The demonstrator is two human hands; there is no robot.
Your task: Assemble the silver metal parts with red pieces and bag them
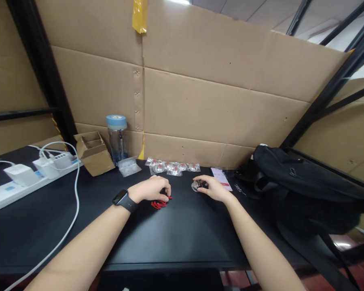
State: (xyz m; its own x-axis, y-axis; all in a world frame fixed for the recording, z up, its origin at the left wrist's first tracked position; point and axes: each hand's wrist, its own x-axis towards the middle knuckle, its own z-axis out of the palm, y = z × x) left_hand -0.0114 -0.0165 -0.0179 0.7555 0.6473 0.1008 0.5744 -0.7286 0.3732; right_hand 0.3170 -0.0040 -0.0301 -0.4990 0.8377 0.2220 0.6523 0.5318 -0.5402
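Note:
My left hand (154,188), with a dark watch on the wrist, is over a small pile of red cord-like pieces (158,205) on the black table. Its thumb and fingertips are closed together at the pile, and a red end shows just past them. To the right, my right hand (212,187) has its fingers curled around a small round clear object (195,185) at table level. The fingers cover much of that object. Behind both hands lies a row of clear packets (174,169), each with a round piece and a red spot inside.
At the left are a white power strip (21,188) with chargers and a looping white cable (77,190). An open cardboard box (97,159), a blue-lidded bottle (117,139) and a clear bag (129,166) stand behind. A phone (223,180) and black backpack (306,178) lie right.

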